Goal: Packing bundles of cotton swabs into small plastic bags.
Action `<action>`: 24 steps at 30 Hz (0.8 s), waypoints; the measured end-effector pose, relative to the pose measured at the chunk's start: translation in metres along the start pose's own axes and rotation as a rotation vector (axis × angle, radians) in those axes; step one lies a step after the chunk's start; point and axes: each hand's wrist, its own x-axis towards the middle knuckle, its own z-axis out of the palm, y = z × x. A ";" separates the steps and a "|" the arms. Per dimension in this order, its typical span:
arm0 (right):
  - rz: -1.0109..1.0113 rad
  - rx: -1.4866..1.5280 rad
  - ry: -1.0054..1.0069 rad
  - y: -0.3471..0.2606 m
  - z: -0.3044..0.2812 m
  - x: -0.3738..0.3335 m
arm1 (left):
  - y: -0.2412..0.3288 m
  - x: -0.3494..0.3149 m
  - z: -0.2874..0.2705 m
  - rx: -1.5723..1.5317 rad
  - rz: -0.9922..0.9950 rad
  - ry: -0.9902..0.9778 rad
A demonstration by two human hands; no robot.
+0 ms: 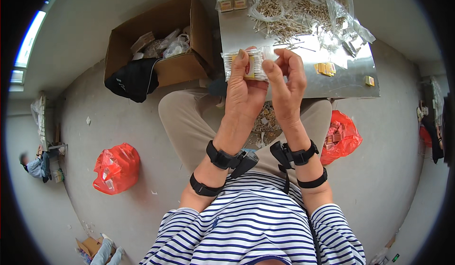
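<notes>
While the left hand (244, 92) clasps the swab pack (258, 68) between thumb and fingers above the near left corner of the metal table (303, 86), the right hand (290, 87) curls at the pack's right end; whether it pinches the clear film (269, 53) there cannot be told. Excess thumb pressure could bend the sticks, whereas a slack hold could let contents slip out, short of the loose swab heap (277, 27) farther off.
</notes>
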 end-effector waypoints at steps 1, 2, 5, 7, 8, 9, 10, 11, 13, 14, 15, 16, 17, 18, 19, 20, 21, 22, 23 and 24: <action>-0.100 -0.083 0.013 0.001 0.002 0.001 | 0.000 -0.002 0.004 0.001 0.010 0.015; -0.200 -0.167 0.025 0.004 0.004 0.001 | 0.000 -0.001 0.002 0.002 0.010 0.013; -0.151 -0.068 -0.070 0.018 0.015 0.000 | -0.002 0.000 -0.006 -0.032 -0.046 -0.036; -0.053 0.029 -0.110 0.019 0.020 0.002 | 0.001 0.000 -0.006 -0.090 -0.052 -0.019; -0.054 0.030 -0.111 0.017 0.020 0.003 | 0.001 0.000 -0.006 -0.090 -0.050 -0.020; -0.075 0.020 -0.120 0.013 0.021 0.005 | 0.000 -0.001 -0.004 -0.087 -0.052 -0.037; -0.097 0.010 -0.129 0.010 0.021 0.005 | 0.000 -0.001 -0.003 -0.084 -0.055 -0.053; -0.097 0.010 -0.131 0.010 0.022 0.005 | 0.000 -0.001 -0.003 -0.085 -0.053 -0.054; -0.141 0.008 -0.068 0.011 0.024 0.006 | -0.001 -0.001 -0.003 -0.058 -0.044 -0.006; -0.143 0.007 -0.068 0.011 0.024 0.007 | -0.002 -0.001 -0.003 -0.059 -0.044 -0.007; -0.204 -0.042 -0.045 0.011 0.023 0.008 | -0.003 -0.002 -0.003 -0.066 -0.056 0.007; -0.265 -0.092 -0.022 0.011 0.022 0.008 | -0.004 -0.002 -0.004 -0.074 -0.067 0.020; -0.265 -0.093 -0.022 0.011 0.021 0.009 | -0.005 -0.001 -0.004 -0.075 -0.068 0.020; -0.342 -0.206 0.002 0.010 0.020 0.009 | -0.005 -0.001 -0.004 -0.096 -0.083 0.014; -0.418 -0.319 0.027 0.009 0.018 0.009 | -0.006 0.000 -0.005 -0.116 -0.099 0.007; -0.418 -0.319 0.025 0.009 0.016 0.010 | -0.008 0.000 -0.005 -0.118 -0.098 0.008; -0.431 -0.402 0.038 0.009 0.013 0.011 | -0.009 0.001 -0.006 -0.117 -0.091 -0.009; -0.443 -0.485 0.052 0.008 0.011 0.012 | -0.010 0.002 -0.006 -0.117 -0.085 -0.025; -0.443 -0.486 0.050 0.006 0.011 0.011 | -0.011 0.002 -0.007 -0.118 -0.083 -0.025; -0.404 -0.462 0.059 0.004 0.011 0.010 | -0.012 0.001 -0.008 -0.122 -0.092 -0.044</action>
